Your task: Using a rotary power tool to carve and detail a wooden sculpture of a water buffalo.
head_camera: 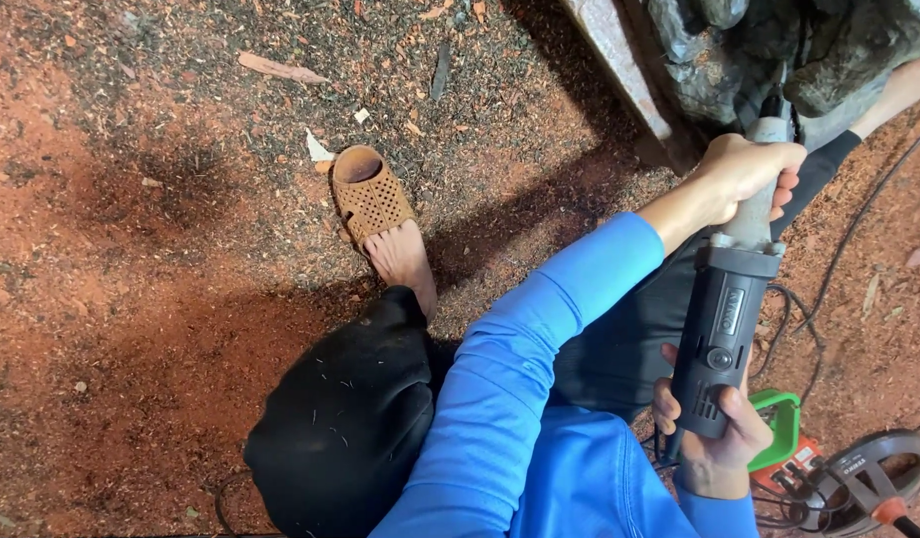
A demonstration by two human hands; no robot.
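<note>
Sawdust covers the red floor [131, 299] all around the seated person, whose foot rests half out of a tan perforated sandal [368, 191]. Both hands are on a dark grey power grinder [724, 329], held nearly upright over the lap. The left hand [749, 174] is clenched around the pale upper neck of the tool, close to the dark carved wood [779, 50] at the top right. The right hand [714, 438] cups the lower end of the body, fingers [667, 403] wrapped round it near the cord [859, 219]. The working tip is hidden behind the left hand, so I cannot tell whether it touches the wood. It looks like the tool is being steadied at the piece; any further move would call for a firm two-handed hold and the cord kept away. A second tool with a round guard [869, 478] lies on the floor by the right knee.
</note>
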